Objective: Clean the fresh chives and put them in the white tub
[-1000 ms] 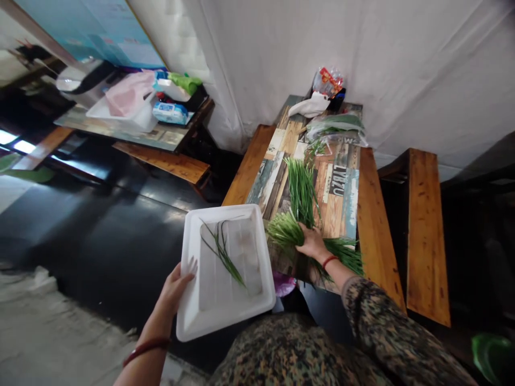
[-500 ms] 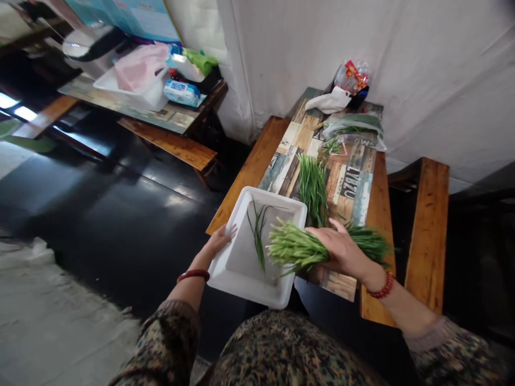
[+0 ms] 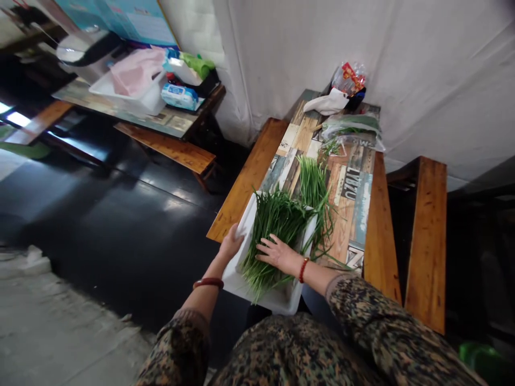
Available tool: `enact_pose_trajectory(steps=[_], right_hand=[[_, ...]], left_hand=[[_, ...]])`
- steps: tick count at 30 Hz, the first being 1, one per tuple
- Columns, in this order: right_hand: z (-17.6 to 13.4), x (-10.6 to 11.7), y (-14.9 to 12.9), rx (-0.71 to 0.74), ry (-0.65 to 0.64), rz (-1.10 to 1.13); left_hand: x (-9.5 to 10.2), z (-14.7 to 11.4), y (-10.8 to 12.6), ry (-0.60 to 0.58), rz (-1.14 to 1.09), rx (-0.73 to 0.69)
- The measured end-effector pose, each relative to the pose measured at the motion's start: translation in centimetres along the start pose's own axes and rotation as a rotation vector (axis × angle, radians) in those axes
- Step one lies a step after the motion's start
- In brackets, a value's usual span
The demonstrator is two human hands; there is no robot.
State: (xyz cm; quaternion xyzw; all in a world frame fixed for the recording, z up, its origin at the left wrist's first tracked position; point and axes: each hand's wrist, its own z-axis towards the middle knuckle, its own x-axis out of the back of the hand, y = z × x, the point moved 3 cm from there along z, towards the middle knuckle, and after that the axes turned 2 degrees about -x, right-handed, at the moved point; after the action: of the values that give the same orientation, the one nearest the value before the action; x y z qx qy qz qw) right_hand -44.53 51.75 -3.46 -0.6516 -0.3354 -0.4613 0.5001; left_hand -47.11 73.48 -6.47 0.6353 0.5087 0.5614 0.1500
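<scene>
A white plastic tub (image 3: 235, 283) is tilted at the near edge of the wood-patterned table. My left hand (image 3: 231, 242) is closed on its left rim. A thick bunch of garlic chives (image 3: 279, 214) lies in the tub, with pale ends toward me and some leaves over the far right rim. My right hand (image 3: 284, 257) rests on these chives with fingers spread, not gripping them. Just beyond the tub, another bunch of chives (image 3: 311, 179) lies on the table.
Farther back on the table (image 3: 303, 140) are a clear plastic bag (image 3: 354, 126) of greens and a white cloth (image 3: 328, 102). Wooden benches (image 3: 257, 171) flank it. At the left, another table carries a white basin (image 3: 132, 99) and a wipes pack (image 3: 179, 96).
My right hand has moved left with the bunch of chives, laid it in the tub and opened over it. The few loose stalks there are now covered. My left hand still holds the rim.
</scene>
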Motion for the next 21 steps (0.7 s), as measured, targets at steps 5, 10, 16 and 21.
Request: enact_pose_trajectory(steps=[5,10,16,21], right_hand=[[-6.2,3.1,-0.7,-0.28,0.22,0.342],[-13.5,-1.6,-2.0,-0.915,0.416,0.894],[-14.7,-6.7,-1.3,-1.228,0.606,1.081],[-12.5,-3.9,0.1,-1.107,0.792,0.781]], left_hand=[[0.4,-4.0,3.2,0.222,0.259,-0.225],[-5.4,-10.2,5.6,-0.23,0.429,-0.455],[-11.7,-11.7,6.2,-0.369,0.667,-0.61],[-11.6,-8.3,4.3,-0.117,0.497,-0.355]])
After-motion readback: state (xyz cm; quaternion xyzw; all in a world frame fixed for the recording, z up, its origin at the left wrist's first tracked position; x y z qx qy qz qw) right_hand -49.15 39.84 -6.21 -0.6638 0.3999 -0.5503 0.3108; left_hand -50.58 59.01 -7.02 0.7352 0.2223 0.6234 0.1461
